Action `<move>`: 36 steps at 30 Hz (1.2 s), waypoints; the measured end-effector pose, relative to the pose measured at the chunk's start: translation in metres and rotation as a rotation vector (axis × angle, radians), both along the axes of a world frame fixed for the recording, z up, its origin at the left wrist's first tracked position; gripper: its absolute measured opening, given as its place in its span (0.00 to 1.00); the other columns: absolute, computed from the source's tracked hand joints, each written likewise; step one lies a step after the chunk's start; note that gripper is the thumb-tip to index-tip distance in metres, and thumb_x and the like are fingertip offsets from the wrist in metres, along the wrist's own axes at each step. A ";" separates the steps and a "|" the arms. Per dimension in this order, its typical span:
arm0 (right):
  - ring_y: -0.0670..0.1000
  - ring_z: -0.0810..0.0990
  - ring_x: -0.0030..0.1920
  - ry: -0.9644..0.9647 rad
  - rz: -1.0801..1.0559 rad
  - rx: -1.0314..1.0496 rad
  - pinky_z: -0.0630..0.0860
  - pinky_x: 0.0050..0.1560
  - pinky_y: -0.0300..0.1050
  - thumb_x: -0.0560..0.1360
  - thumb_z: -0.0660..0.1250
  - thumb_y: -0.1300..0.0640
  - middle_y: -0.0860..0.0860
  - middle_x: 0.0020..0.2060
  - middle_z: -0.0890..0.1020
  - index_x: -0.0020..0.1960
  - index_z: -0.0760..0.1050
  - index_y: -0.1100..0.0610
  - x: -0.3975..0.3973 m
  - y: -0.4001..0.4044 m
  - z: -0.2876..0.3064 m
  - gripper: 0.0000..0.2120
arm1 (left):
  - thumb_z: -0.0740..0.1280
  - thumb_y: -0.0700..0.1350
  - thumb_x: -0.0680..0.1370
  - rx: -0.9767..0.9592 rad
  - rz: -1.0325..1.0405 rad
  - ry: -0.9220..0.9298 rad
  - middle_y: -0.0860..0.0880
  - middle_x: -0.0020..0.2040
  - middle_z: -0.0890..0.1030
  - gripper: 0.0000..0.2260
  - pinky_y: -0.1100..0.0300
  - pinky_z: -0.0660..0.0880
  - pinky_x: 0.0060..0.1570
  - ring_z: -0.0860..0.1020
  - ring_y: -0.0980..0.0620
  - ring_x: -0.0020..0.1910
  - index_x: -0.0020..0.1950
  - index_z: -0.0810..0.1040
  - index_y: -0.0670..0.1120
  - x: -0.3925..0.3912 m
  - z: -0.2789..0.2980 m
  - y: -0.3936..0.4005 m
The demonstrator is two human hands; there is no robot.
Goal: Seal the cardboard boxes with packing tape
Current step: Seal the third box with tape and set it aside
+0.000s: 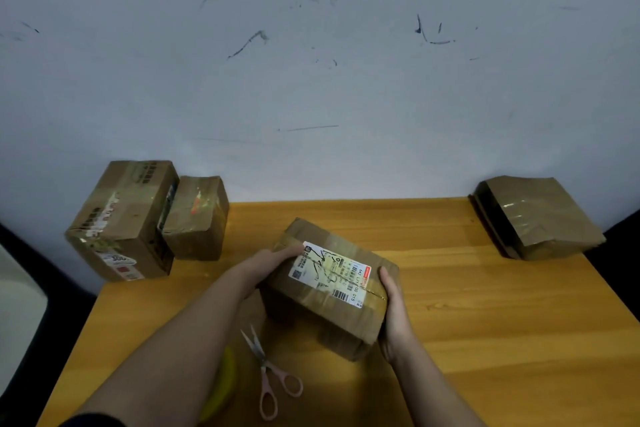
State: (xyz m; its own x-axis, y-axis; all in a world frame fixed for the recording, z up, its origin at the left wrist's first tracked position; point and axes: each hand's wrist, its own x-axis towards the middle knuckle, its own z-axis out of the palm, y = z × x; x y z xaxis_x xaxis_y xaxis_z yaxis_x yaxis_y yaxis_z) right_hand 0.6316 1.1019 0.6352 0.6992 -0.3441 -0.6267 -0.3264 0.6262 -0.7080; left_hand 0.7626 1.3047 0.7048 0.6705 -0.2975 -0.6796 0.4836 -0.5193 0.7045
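A brown cardboard box (332, 302) with a white shipping label on top sits at the middle of the wooden table (485, 322), turned at an angle. My left hand (273, 262) grips its left end, thumb on the top edge by the label. My right hand (393, 315) grips its right end, thumb lying over the top edge. A yellowish roll of packing tape (221, 388) lies near the front edge, mostly hidden behind my left forearm. Pink-handled scissors (270, 378) lie just right of the roll, in front of the box.
Two taped boxes stand at the table's back left: a large box (121, 222) and a smaller box (197, 218) beside it. A flattened taped carton (536, 218) lies at the back right corner. A scuffed white wall rises behind the table.
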 end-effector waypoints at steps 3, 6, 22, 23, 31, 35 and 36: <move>0.64 0.81 0.56 0.053 0.019 0.046 0.79 0.49 0.63 0.58 0.77 0.32 0.61 0.60 0.80 0.73 0.65 0.49 0.002 0.000 -0.005 0.49 | 0.71 0.64 0.69 -0.013 0.022 0.036 0.45 0.51 0.83 0.28 0.53 0.76 0.58 0.81 0.46 0.52 0.56 0.79 0.42 0.000 0.000 0.000; 0.64 0.81 0.56 0.053 0.042 0.045 0.79 0.50 0.62 0.59 0.77 0.32 0.60 0.60 0.80 0.73 0.66 0.49 0.003 -0.007 -0.007 0.48 | 0.71 0.66 0.67 0.015 0.055 -0.004 0.45 0.52 0.82 0.32 0.51 0.75 0.59 0.80 0.46 0.52 0.58 0.78 0.41 -0.004 0.000 -0.002; 0.56 0.75 0.62 0.057 0.351 -1.019 0.72 0.62 0.60 0.70 0.62 0.29 0.53 0.63 0.76 0.65 0.69 0.53 0.052 0.015 0.123 0.34 | 0.73 0.61 0.68 -0.468 0.691 0.129 0.42 0.54 0.82 0.29 0.46 0.76 0.58 0.79 0.41 0.55 0.59 0.77 0.43 -0.037 0.028 0.037; 0.56 0.72 0.65 0.017 0.278 -1.003 0.70 0.64 0.60 0.69 0.64 0.30 0.53 0.67 0.73 0.69 0.67 0.53 0.047 0.023 0.121 0.37 | 0.75 0.63 0.63 -0.490 0.742 0.124 0.43 0.55 0.81 0.36 0.44 0.75 0.60 0.79 0.41 0.56 0.64 0.74 0.44 -0.038 0.027 0.037; 0.55 0.74 0.63 -0.137 0.114 -0.318 0.70 0.66 0.63 0.56 0.77 0.38 0.50 0.65 0.74 0.75 0.47 0.43 0.051 0.124 0.091 0.56 | 0.71 0.52 0.75 -0.318 0.834 -0.196 0.41 0.75 0.62 0.43 0.50 0.67 0.64 0.66 0.41 0.71 0.79 0.46 0.46 -0.065 0.043 0.006; 0.54 0.78 0.59 -0.169 0.177 -0.333 0.74 0.62 0.61 0.64 0.78 0.45 0.51 0.61 0.77 0.74 0.53 0.45 0.058 0.110 0.088 0.48 | 0.74 0.52 0.72 -0.224 0.639 -0.243 0.41 0.76 0.56 0.49 0.51 0.72 0.50 0.62 0.38 0.72 0.77 0.38 0.57 -0.053 0.041 0.023; 0.55 0.78 0.59 -0.148 0.227 -0.330 0.75 0.62 0.60 0.66 0.78 0.46 0.52 0.62 0.77 0.75 0.52 0.47 0.060 0.103 0.089 0.47 | 0.74 0.53 0.72 -0.219 0.594 -0.241 0.41 0.76 0.56 0.47 0.53 0.73 0.45 0.63 0.37 0.71 0.77 0.41 0.58 -0.049 0.041 0.031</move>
State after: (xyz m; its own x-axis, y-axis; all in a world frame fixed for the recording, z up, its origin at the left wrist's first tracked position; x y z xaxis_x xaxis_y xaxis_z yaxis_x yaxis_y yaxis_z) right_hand 0.6915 1.2053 0.7240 0.8544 -0.3361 -0.3963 -0.3102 0.2821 -0.9079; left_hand 0.7135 1.3352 0.7456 0.8878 0.0549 -0.4569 0.4593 -0.0468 0.8870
